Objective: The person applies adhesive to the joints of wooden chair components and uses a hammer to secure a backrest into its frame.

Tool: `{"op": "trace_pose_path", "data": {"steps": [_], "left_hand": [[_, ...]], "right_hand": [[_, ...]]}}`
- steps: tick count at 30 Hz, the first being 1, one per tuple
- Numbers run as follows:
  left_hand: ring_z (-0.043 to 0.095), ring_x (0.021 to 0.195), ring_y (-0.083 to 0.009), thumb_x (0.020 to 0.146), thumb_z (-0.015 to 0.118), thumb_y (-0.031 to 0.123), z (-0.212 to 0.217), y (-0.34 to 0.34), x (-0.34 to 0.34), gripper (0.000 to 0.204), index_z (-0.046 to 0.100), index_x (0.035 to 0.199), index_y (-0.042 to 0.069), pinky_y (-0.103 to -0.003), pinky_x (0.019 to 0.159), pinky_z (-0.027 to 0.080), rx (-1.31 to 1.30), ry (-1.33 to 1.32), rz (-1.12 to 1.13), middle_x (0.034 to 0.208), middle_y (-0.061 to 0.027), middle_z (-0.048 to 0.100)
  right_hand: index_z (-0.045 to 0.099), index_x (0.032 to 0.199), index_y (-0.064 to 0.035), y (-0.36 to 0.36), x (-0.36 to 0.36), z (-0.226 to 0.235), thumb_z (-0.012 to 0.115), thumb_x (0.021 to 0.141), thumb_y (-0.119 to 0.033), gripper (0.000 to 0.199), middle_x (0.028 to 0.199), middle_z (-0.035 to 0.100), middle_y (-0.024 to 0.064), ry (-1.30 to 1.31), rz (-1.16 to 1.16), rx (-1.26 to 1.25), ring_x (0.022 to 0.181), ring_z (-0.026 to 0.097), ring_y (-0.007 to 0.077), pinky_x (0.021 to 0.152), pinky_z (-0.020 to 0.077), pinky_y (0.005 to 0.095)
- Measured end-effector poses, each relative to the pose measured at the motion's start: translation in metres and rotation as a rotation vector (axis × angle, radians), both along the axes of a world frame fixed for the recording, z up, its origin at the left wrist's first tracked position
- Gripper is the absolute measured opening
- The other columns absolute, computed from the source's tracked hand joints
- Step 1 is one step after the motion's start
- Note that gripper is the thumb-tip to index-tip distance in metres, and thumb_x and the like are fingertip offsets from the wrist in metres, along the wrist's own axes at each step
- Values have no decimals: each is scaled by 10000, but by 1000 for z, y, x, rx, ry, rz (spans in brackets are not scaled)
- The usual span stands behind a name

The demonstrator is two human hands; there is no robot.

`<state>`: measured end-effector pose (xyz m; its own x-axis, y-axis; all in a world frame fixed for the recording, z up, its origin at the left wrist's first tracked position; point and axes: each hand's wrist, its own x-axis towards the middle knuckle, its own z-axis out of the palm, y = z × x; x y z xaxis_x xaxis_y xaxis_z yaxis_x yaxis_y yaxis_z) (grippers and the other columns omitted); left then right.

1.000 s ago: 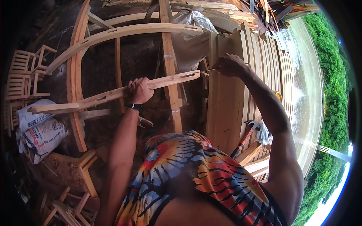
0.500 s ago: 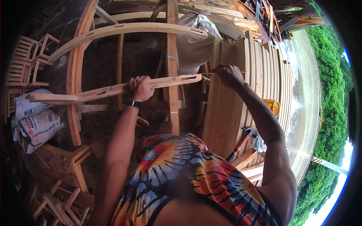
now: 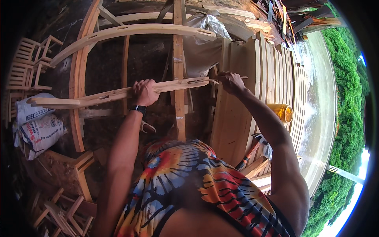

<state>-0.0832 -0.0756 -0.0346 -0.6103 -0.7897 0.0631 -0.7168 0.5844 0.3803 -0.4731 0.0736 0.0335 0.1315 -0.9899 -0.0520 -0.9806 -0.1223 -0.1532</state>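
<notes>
My left hand (image 3: pixel 145 93) is wrapped over a long, slightly bent wooden piece (image 3: pixel 114 94) with slots cut into it. This piece lies across two wooden beams. At its right end, just past the open slot, my right hand (image 3: pixel 232 83) pinches a thin stick (image 3: pixel 244 77). One end of the stick juts out to the right of the fingers. Its other end points toward the slot, and its exact tip is hard to make out. A second slotted, curved piece (image 3: pixel 138 30) rests farther away on the same beams.
Stacked boards (image 3: pixel 233 114) fill the right side, with an amber jar (image 3: pixel 281 113) and a hammer (image 3: pixel 250 152) on them. Printed sacks (image 3: pixel 41 132) lie at left. Small wooden chairs (image 3: pixel 23 75) stand beyond. The near beam (image 3: pixel 179 106) runs toward my body.
My right hand and the stick have moved a little left, toward the slotted end. More of the amber jar shows beside my right arm. My left hand keeps its grip.
</notes>
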Motion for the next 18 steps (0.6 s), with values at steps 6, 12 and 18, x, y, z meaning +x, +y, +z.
{"op": "trace_pose_path", "data": {"steps": [6,12,18], "left_hand": [[651,1021,-328,698,798,234,1,0,0,276,677,913,109,-522,966,458,43,13,6,984,-84,714],[653,1011,-324,698,799,229,0,0,-1,271,678,911,112,-520,940,458,20,10,14,982,-81,714],[655,1005,-324,699,799,224,-3,1,1,271,677,916,117,-519,936,464,11,36,18,967,-82,712]], "right_hand": [[766,1156,-180,0,-3,7,566,888,-60,355,1100,744,55,34,22,92,1048,707,308,845,587,457],[773,1128,-179,1,18,53,590,895,-72,316,1111,736,57,131,-16,254,1086,698,285,909,581,456],[779,1084,-170,-9,14,95,593,885,-84,286,1088,734,53,206,-40,254,1093,697,289,901,579,450]]}}
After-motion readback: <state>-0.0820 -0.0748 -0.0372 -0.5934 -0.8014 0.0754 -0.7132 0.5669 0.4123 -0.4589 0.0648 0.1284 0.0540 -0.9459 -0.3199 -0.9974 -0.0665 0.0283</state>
